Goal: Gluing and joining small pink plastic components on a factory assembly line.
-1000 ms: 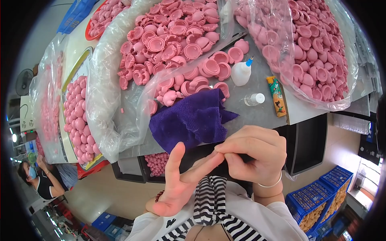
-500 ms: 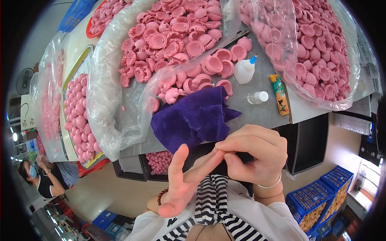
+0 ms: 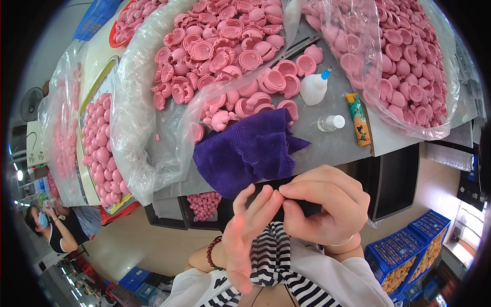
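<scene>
In front of my chest, my left hand (image 3: 250, 225) is raised with its fingers stretched and apart, holding nothing I can see. My right hand (image 3: 327, 207) comes in from the right, thumb and index finger bent toward each other in a pinch at the left fingertips. Anything between those fingers is too small or hidden to make out. Just beyond both hands, a crumpled purple cloth (image 3: 245, 153) lies at the table's near edge. Behind it, pink plastic half-shells (image 3: 220, 46) spill from a clear plastic bag (image 3: 134, 102).
Right of the cloth are a white squeeze bottle (image 3: 313, 90) with a blue needle tip, a small white-capped bottle (image 3: 330, 123), a green-and-yellow packet (image 3: 359, 123) and tweezers (image 3: 299, 47). Another bag of pink shells (image 3: 404, 77) sits farther right. Black drawers (image 3: 394, 184) jut below the edge.
My left hand has turned more upright, its fingers drawing closer to the right fingertips. My right hand has shifted slightly right and down, still pinching. The tabletop things stay put.
</scene>
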`<state>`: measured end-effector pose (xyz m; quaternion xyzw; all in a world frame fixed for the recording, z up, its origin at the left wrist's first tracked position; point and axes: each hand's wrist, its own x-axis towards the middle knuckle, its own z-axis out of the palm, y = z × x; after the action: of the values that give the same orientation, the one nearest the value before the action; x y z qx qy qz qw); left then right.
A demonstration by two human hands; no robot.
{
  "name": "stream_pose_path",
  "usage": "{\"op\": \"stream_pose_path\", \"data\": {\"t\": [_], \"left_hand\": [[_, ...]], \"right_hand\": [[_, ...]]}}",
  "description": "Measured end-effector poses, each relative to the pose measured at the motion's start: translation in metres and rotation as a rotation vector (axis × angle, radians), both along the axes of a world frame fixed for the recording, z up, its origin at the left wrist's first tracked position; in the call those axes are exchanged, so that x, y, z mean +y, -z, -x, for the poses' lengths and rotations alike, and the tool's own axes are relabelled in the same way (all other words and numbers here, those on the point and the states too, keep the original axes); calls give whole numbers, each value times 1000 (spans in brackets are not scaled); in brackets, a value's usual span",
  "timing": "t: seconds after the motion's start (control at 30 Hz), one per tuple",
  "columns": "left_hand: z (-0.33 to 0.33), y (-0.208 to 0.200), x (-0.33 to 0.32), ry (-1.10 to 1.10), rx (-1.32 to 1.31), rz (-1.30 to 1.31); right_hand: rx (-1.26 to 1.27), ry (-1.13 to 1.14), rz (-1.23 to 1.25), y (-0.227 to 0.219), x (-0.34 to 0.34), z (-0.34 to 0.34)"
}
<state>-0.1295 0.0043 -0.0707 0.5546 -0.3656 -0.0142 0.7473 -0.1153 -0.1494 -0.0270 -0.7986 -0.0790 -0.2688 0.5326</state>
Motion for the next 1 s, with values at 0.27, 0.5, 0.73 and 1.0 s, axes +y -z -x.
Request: {"op": "stream_pose_path", "data": {"t": [0.27,0.5,0.73,1.0], "left_hand": [[0,-4,3,-118,-182,-229],[-2,-2,3,-52,-154,-182],[-2,-5,0,369,444,475],[-4,-11,0,459,526,557]], "right_hand": [[-67,75,100,1,3,0],[-63,88,100,1,2,-2],[47,-9,-72,1,-4,-1],[-168,-80,26,4,6,5]]}}
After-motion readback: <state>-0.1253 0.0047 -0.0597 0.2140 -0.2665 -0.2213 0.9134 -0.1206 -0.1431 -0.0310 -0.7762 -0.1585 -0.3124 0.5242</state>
